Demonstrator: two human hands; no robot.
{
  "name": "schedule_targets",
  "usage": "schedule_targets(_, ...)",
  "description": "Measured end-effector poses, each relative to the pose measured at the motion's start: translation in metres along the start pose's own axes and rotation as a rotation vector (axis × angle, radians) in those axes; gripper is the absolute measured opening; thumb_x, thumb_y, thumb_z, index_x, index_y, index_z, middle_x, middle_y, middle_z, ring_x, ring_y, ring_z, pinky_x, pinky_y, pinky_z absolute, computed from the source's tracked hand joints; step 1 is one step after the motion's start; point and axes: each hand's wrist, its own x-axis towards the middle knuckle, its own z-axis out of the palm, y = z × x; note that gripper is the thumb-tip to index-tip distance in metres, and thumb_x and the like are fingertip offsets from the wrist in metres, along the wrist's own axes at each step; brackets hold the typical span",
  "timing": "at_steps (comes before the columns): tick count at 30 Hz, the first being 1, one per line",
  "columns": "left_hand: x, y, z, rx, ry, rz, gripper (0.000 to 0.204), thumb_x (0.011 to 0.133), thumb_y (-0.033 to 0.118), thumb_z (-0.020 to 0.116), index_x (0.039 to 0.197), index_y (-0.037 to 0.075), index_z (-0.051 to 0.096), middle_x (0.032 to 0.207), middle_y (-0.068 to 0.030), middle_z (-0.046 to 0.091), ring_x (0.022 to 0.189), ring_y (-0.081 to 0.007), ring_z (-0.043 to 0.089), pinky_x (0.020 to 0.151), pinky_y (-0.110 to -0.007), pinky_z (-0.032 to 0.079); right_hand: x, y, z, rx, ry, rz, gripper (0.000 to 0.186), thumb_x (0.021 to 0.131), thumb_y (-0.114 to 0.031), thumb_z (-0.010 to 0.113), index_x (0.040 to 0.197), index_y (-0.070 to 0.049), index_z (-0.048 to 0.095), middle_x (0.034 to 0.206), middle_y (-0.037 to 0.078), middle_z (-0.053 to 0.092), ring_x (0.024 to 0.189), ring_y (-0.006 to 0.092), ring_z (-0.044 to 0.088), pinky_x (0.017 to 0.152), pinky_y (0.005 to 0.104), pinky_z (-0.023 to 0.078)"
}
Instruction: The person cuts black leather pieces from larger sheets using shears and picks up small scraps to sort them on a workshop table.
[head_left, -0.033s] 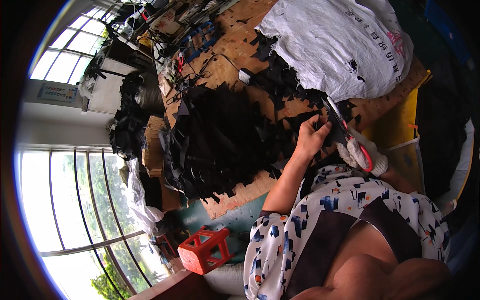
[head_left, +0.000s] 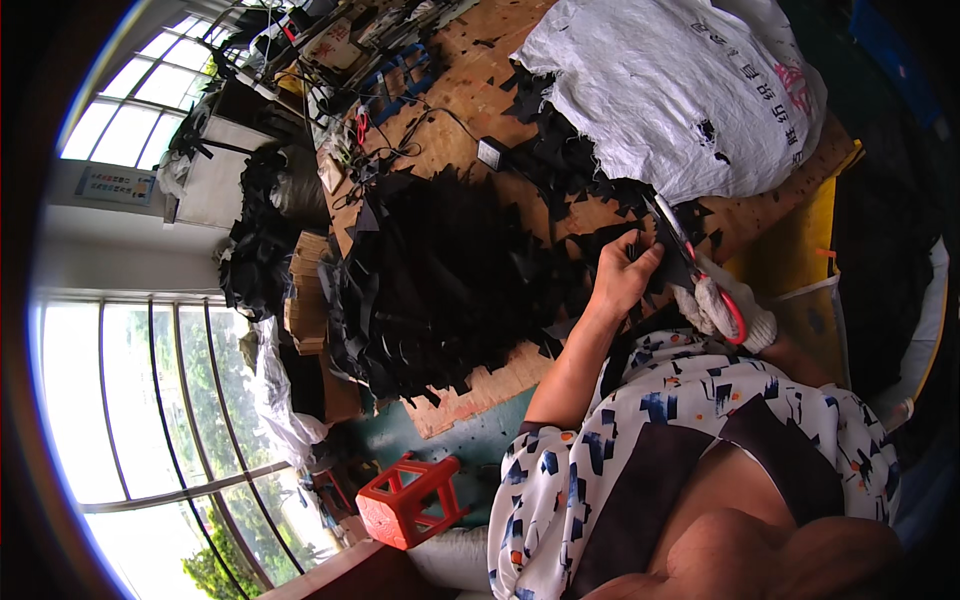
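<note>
My bare left hand [head_left: 622, 275] pinches a small piece of black fabric [head_left: 676, 262] between thumb and fingers near the table's front edge. Close on its right, my right hand [head_left: 708, 306], in a whitish knit glove, grips a pair of scissors [head_left: 690, 250] with red handles. Their blades point up and away, beside the fabric; whether they are cutting it I cannot tell. A large heap of black fabric pieces [head_left: 430, 280] lies left of my left hand. Beyond both hands, a white woven sack [head_left: 660, 90] with printing rests on more black scraps.
The plywood table [head_left: 485, 375] carries a black power adapter [head_left: 490, 152] with a cable and a blue plastic basket [head_left: 400, 80] at the far left. A red plastic stool [head_left: 408, 503] stands on the green floor. Something yellow [head_left: 795, 240] is beside the table at my right.
</note>
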Motion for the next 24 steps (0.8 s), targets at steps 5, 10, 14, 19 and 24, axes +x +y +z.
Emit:
schedule_targets(5,0.005,-0.005,-0.001,-0.012,-0.027,-0.018,0.011,0.084,0.009,0.058,0.081,-0.001,0.060,0.070,0.0026,0.055,0.063,-0.0038,0.047,0.056,-0.020,0.039,-0.002,-0.003,0.006,-0.561,0.014,-0.385,0.041,0.095,-0.022,0.036,0.136,-0.019,0.032,0.071,0.002,0.049,0.053,0.0093,0.047,0.047,0.0203,0.040)
schedule_targets(10,0.002,-0.001,0.000,-0.061,-0.037,-0.025,0.009,0.084,0.008,0.058,0.083,-0.001,0.061,0.071,0.0020,0.057,0.064,-0.0041,0.049,0.058,-0.020,0.041,-0.002,0.000,0.011,0.108,0.073,-0.057,0.035,0.095,-0.028,0.037,0.129,-0.018,0.041,0.069,0.002,0.050,0.050,0.0090,0.049,0.043,0.0201,0.041)
schedule_targets(14,-0.004,0.004,-0.002,-0.054,0.010,0.011,0.009,0.084,0.006,0.055,0.088,0.000,0.060,0.076,0.0019,0.056,0.067,-0.0039,0.048,0.061,-0.019,0.041,0.006,-0.007,0.011,0.648,0.061,0.270,0.032,0.093,-0.034,0.043,0.116,-0.013,0.048,0.063,0.002,0.050,0.044,0.0093,0.047,0.038,0.0202,0.040)
schedule_targets(19,-0.010,0.032,-0.034,-0.407,0.164,-0.003,0.015,0.074,-0.002,0.042,0.082,0.001,0.054,0.083,-0.0062,0.058,0.075,-0.0126,0.054,0.069,-0.025,0.044,0.010,-0.024,0.016,0.514,-0.079,0.046,0.029,0.091,-0.035,0.047,0.106,-0.010,0.045,0.058,-0.001,0.049,0.040,0.0078,0.046,0.036,0.0200,0.040)
schedule_targets(24,-0.015,0.048,-0.085,-0.740,0.148,0.277,0.016,0.066,0.007,0.046,0.081,0.004,0.050,0.066,-0.0085,0.046,0.056,-0.0186,0.041,0.056,-0.031,0.036,0.006,-0.021,0.019,0.582,0.004,0.137,0.029,0.092,-0.033,0.043,0.109,-0.010,0.043,0.061,-0.002,0.050,0.042,0.0066,0.047,0.036,0.0193,0.041)
